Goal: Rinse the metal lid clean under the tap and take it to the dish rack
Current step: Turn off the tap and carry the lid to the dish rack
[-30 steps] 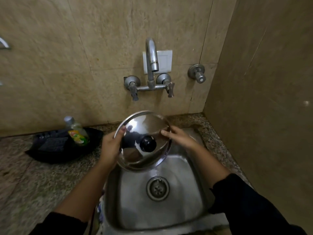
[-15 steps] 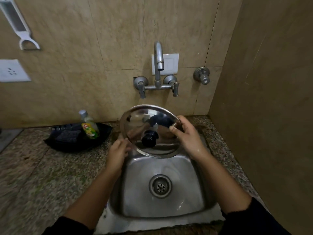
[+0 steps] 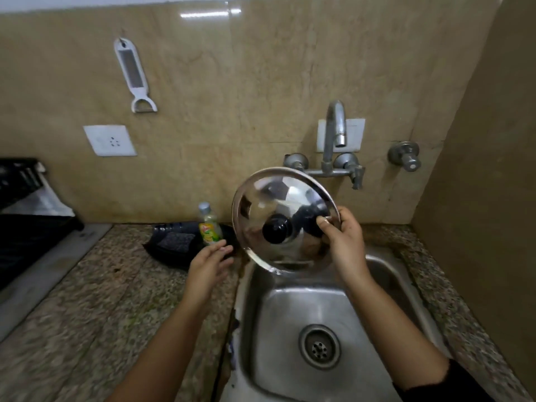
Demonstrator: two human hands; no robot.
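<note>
— Where is the metal lid (image 3: 285, 219) seen?
— It is held tilted above the back left corner of the sink (image 3: 290, 323), its domed top and black knob (image 3: 277, 228) turned toward the camera, just below the tap (image 3: 333, 132). No water is seen running.

— How is it gripped?
— The right hand (image 3: 345, 242) is closed on the lid's right rim, with the thumb laid over the top face and the fingers (image 3: 352, 220) wrapped behind the edge.

— And the left hand (image 3: 208, 264)?
— It is held open over the bench (image 3: 95, 300), just left of the lid; nothing is grasped, and the lid is not touched by it.

— What is found around them?
— A small bottle (image 3: 209, 224) with a green label is stood in a black tray (image 3: 174, 242) against the wall. A white peeler (image 3: 135, 75) is hung above a socket (image 3: 110, 140), and a dark rack (image 3: 26, 198) is glimpsed at the far left edge.
</note>
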